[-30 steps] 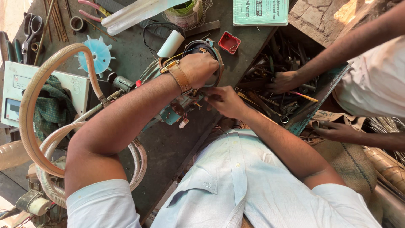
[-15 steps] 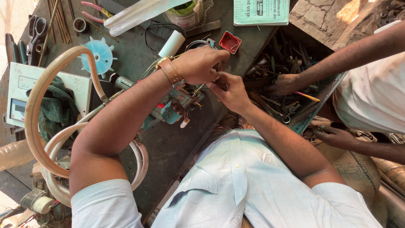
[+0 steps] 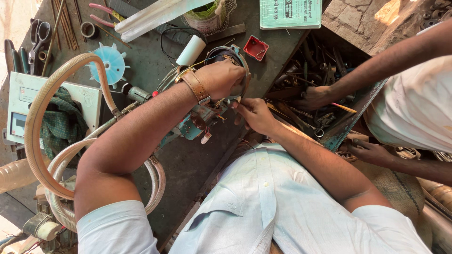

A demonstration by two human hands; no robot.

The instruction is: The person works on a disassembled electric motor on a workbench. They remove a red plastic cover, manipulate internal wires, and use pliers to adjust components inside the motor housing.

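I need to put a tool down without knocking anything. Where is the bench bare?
Bare bench lies between the hose coil and the shirt; a smaller patch sits between the blue fan and white roll. The tool drawer is crowded.

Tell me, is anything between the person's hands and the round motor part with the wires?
Nothing visible is. The left hand lies right on the round motor part, and the right hand pinches at its wires just below. The other person's hand is apart, in the tool drawer.

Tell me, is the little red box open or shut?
Open. The red box has no lid on, and its inside shows.
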